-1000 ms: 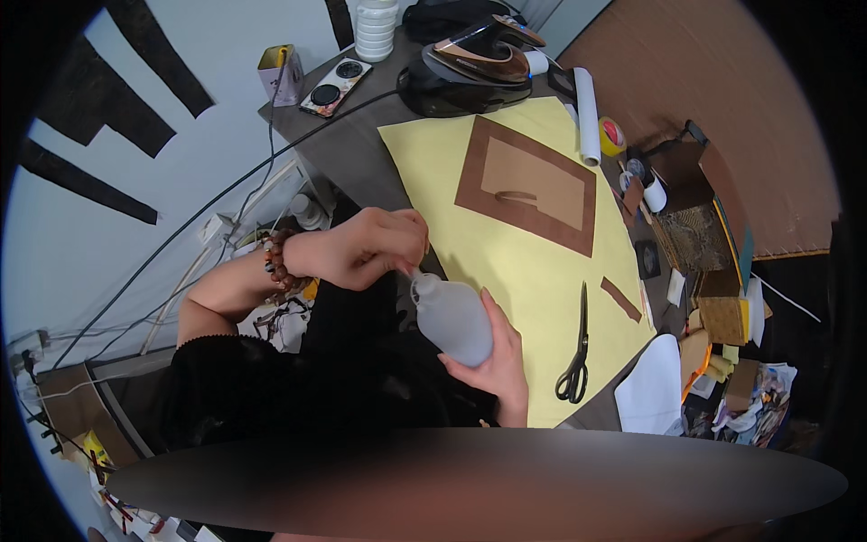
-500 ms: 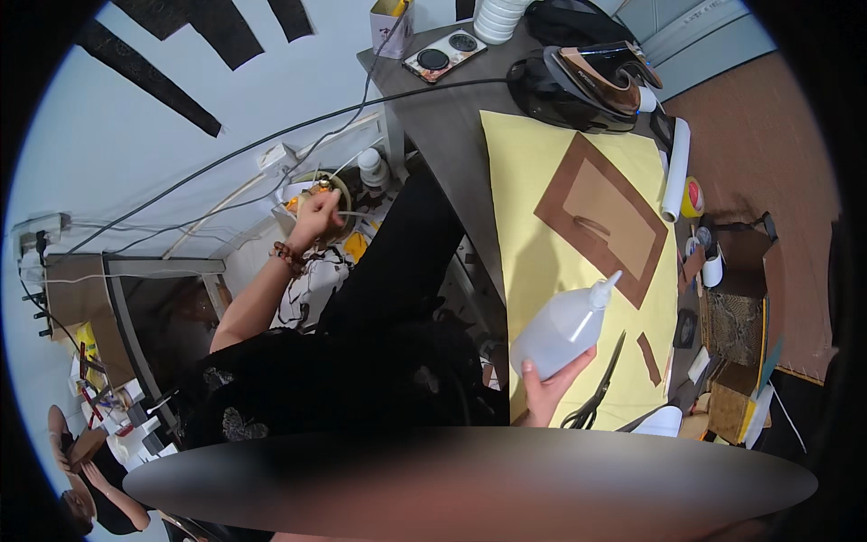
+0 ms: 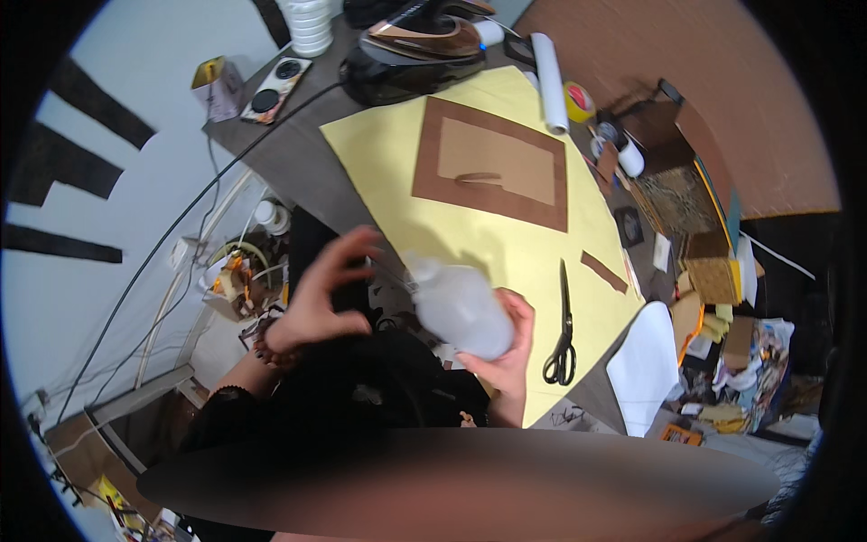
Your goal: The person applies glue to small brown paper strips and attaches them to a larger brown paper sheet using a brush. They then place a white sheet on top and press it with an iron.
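A translucent white squeeze bottle point(image 3: 462, 312) lies tilted in my right hand point(image 3: 508, 352), which is wrapped round its base. Its neck points up and left, blurred. My left hand point(image 3: 321, 294), with a beaded bracelet on the wrist, is held apart from the bottle, fingers spread and empty. Beyond the bottle, a brown rectangular piece point(image 3: 535, 213) with a lighter tan middle lies on a yellow sheet point(image 3: 379, 154). A small curved brown strip point(image 3: 479, 178) rests on the tan middle. Black scissors point(image 3: 562, 334) lie to the right of my right hand, near another brown strip point(image 3: 603, 271).
An iron point(image 3: 424, 45) stands at the back, its black cord point(image 3: 262, 149) running left. A phone point(image 3: 276, 90) and a metal can point(image 3: 218, 90) are at the table's far left corner. A white roll point(image 3: 549, 83) and a cardboard box point(image 3: 709, 262) line the right side. A waste bin point(image 3: 237, 275) stands lower left.
My left hand has come away from the bin toward the bottle, its fingers opening. The bottle in my right hand has tipped leftward. The view has turned toward the table.
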Demonstrator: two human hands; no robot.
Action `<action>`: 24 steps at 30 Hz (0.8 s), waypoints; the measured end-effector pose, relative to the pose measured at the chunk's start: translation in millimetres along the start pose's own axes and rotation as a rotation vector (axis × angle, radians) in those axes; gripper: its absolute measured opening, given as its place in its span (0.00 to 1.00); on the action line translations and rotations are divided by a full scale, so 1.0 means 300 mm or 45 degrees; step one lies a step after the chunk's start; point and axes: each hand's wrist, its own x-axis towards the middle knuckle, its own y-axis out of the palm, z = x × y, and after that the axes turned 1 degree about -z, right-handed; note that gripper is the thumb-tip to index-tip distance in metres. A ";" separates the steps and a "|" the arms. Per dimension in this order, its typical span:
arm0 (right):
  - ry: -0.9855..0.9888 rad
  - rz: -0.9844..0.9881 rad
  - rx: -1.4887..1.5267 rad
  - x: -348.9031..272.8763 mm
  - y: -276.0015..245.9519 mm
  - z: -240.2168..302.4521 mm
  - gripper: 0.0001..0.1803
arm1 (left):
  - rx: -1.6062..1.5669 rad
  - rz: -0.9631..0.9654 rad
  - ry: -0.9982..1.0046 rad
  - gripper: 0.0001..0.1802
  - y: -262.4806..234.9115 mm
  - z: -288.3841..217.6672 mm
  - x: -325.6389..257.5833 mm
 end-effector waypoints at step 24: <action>-0.080 -0.597 0.050 0.655 -0.224 -0.057 0.35 | 0.657 0.611 0.187 0.18 0.100 0.067 0.852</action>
